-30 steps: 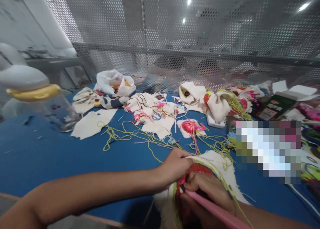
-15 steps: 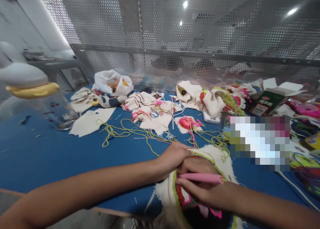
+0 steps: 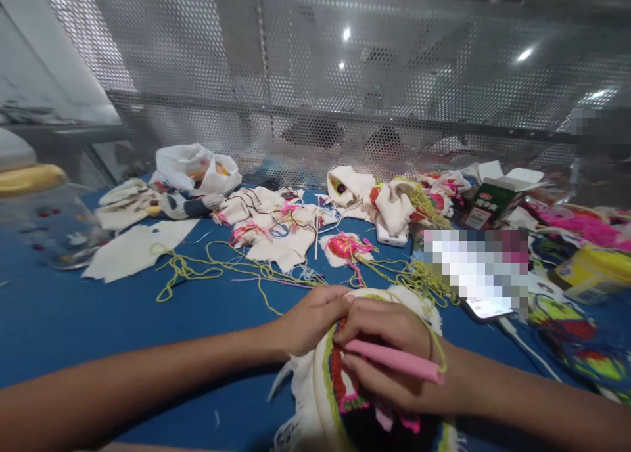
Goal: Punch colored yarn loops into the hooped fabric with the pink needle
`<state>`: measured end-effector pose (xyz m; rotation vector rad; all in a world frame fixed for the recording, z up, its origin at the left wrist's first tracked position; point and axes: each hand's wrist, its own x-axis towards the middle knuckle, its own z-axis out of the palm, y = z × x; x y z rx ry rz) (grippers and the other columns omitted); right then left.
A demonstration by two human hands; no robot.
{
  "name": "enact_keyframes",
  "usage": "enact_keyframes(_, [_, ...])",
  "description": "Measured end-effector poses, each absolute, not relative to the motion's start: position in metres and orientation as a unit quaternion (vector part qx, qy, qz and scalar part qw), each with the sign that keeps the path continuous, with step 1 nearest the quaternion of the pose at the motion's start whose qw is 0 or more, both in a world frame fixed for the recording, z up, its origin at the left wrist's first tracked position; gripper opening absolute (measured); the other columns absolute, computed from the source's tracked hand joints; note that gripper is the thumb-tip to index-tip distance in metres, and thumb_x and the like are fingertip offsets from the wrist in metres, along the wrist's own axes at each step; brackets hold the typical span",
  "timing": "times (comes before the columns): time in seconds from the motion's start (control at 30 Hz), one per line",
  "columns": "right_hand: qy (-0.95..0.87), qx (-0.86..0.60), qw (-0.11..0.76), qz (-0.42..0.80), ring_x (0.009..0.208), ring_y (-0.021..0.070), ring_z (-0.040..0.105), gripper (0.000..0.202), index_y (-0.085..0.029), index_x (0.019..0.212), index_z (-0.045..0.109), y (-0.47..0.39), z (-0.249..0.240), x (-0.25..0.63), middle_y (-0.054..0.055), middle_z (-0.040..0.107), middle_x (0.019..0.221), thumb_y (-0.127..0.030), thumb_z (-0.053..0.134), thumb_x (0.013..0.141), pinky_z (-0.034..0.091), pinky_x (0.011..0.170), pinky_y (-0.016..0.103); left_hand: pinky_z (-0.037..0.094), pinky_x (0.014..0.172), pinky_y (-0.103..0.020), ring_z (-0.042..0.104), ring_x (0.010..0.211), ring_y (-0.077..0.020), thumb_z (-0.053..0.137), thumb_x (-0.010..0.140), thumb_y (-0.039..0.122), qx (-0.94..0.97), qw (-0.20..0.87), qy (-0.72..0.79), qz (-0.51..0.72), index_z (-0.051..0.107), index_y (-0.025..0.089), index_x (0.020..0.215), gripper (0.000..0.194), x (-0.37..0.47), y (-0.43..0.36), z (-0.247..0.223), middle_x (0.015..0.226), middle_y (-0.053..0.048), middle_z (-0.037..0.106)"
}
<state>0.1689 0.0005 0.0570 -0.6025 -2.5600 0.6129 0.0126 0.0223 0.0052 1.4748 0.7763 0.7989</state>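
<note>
A round hoop (image 3: 323,399) with frayed white cloth stretched in it leans at the bottom centre, worked in black, red, blue, pink and yellow-green yarn. My left hand (image 3: 313,317) grips its upper left rim, fingers wrapped over the edge. Over the hoop's face, my right hand (image 3: 389,334) holds a pink pen-like tool (image 3: 394,359), its tip end near the red yarn at the upper left of the design. Yellow-green yarn runs out of the tool's rear end and loops up over the right hand. The tip itself is hidden by the fingers.
Loose yellow-green yarn (image 3: 217,268) and cloth scraps (image 3: 276,242) lie beyond the hoop. A clear jar (image 3: 64,228) stands left, a white bag (image 3: 182,166) behind. Right are a phone (image 3: 488,307) with cable, a green box (image 3: 488,202), a yellow tub (image 3: 596,274) and more yarn.
The view has shifted right, so the table items appear farther left. The pink tool's rear end now tilts lower, and the yarn behind it arcs higher over my right hand.
</note>
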Motion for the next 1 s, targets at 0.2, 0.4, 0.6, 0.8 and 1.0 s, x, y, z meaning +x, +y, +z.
enact_keyframes(0.2, [-0.922,-0.284,0.221,0.143,0.048,0.008,0.036,0.014,-0.019,0.063,0.041,0.005,0.031,0.175,-0.003,0.045,0.056,-0.018,0.049,0.075,0.03,0.045,0.021,0.039,0.074,-0.027,0.047,0.074,-0.0153,0.037,0.083,0.033,0.656,0.53,0.385,0.375,0.05,0.016,0.067,0.027,0.031,0.023,-0.004,0.072,-0.001,0.053])
enact_keyframes(0.4, [-0.888,-0.282,0.303,0.202,0.047,0.008,0.039,0.015,-0.02,0.063,0.037,-0.002,0.028,0.174,-0.003,0.048,0.055,-0.015,0.045,0.075,0.032,0.046,0.02,0.039,0.076,-0.028,0.049,0.081,-0.0168,0.036,0.086,0.035,0.711,0.507,0.39,0.292,0.053,0.016,0.081,0.026,0.021,0.022,0.002,0.082,-0.002,0.056])
enact_keyframes(0.6, [-0.884,-0.264,0.35,0.166,0.048,0.0092,0.041,0.019,-0.021,0.065,0.036,-0.008,0.028,0.171,-0.004,0.047,0.055,-0.008,0.047,0.074,0.033,0.046,0.022,0.032,0.094,-0.026,0.041,0.107,-0.0159,0.024,0.091,0.042,0.722,0.597,0.264,0.23,0.041,0.019,0.107,0.033,0.008,0.022,0.015,0.109,-0.005,0.048])
enact_keyframes(0.8, [-0.888,-0.262,0.348,0.146,0.049,0.0083,0.042,0.019,-0.021,0.066,0.039,-0.012,0.029,0.172,-0.004,0.047,0.054,-0.007,0.049,0.074,0.033,0.046,0.022,0.037,0.082,-0.023,0.046,0.09,-0.0134,0.036,0.084,0.053,0.631,0.688,0.253,0.253,0.048,0.019,0.094,0.037,0.008,0.028,0.008,0.091,-0.001,0.05])
enact_keyframes(1.0, [-0.893,-0.249,0.342,0.15,0.053,0.009,0.043,0.015,-0.019,0.068,0.043,-0.014,0.031,0.177,-0.002,0.049,0.058,-0.008,0.044,0.077,0.034,0.05,0.022,0.036,0.062,-0.02,0.047,0.063,-0.0084,0.062,0.072,0.046,0.464,0.791,0.268,0.295,0.057,0.014,0.083,0.035,0.011,0.034,-0.004,0.073,0.001,0.054])
